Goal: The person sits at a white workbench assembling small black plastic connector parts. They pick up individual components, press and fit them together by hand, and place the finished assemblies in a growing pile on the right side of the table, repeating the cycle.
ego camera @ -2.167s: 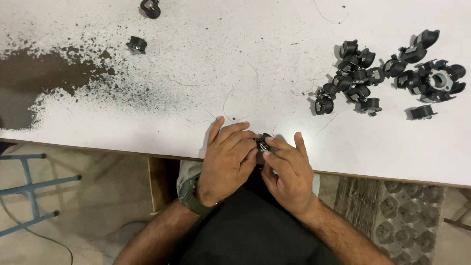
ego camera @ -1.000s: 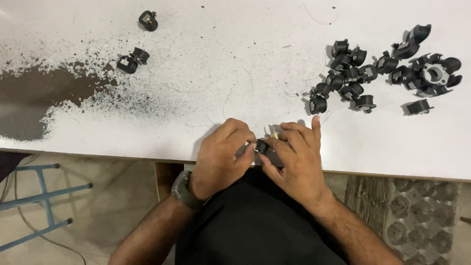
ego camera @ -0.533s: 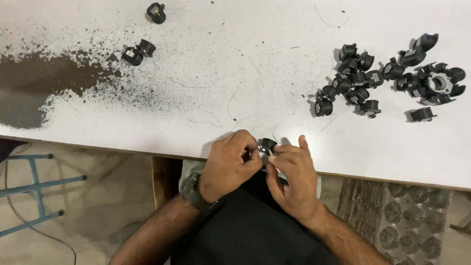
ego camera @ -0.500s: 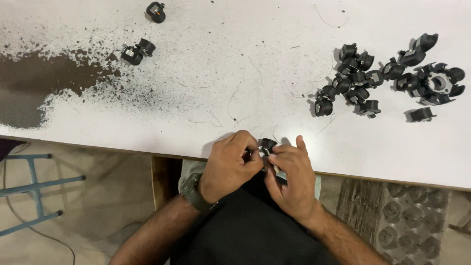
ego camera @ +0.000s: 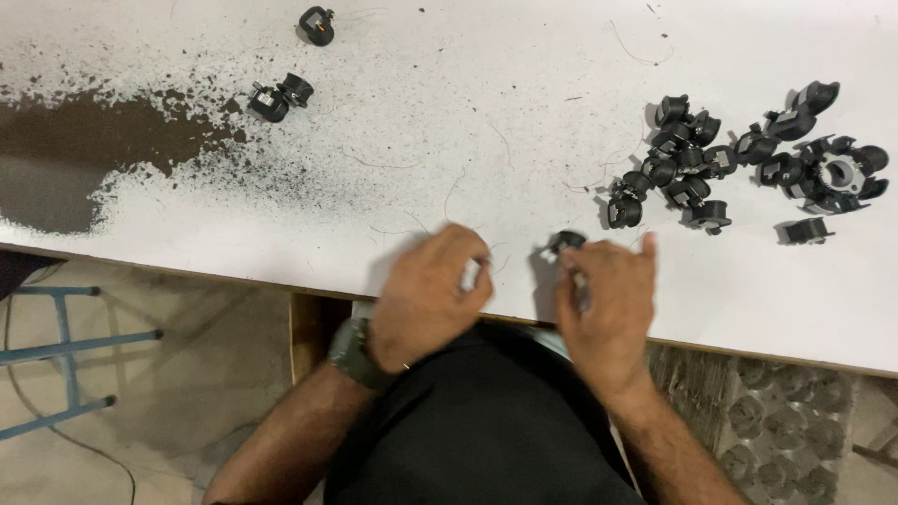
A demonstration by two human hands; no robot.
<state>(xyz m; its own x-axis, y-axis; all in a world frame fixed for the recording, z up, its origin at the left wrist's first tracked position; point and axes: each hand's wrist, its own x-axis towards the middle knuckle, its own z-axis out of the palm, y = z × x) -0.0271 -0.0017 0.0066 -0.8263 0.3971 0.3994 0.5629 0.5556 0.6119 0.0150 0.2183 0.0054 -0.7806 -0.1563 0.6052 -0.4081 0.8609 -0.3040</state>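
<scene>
— Changed since half a second ago? Hands apart now, no more joined over one part.
— Right hand [ego camera: 606,301]: pinched black part [ego camera: 565,243] at tabletop [ego camera: 524,112] edge. Left hand [ego camera: 432,292]: curled narrow on small pale piece [ego camera: 471,275], blurred.
— Meaning?
— Probably separated in two. Pile [ego camera: 739,154] lay far right, untouched.

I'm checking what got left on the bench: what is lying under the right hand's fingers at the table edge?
A small black plastic part shows at the tips of the right hand, resting on the white table. The fingers cover the rest of it, so whether anything else lies beneath them cannot be seen.
</scene>
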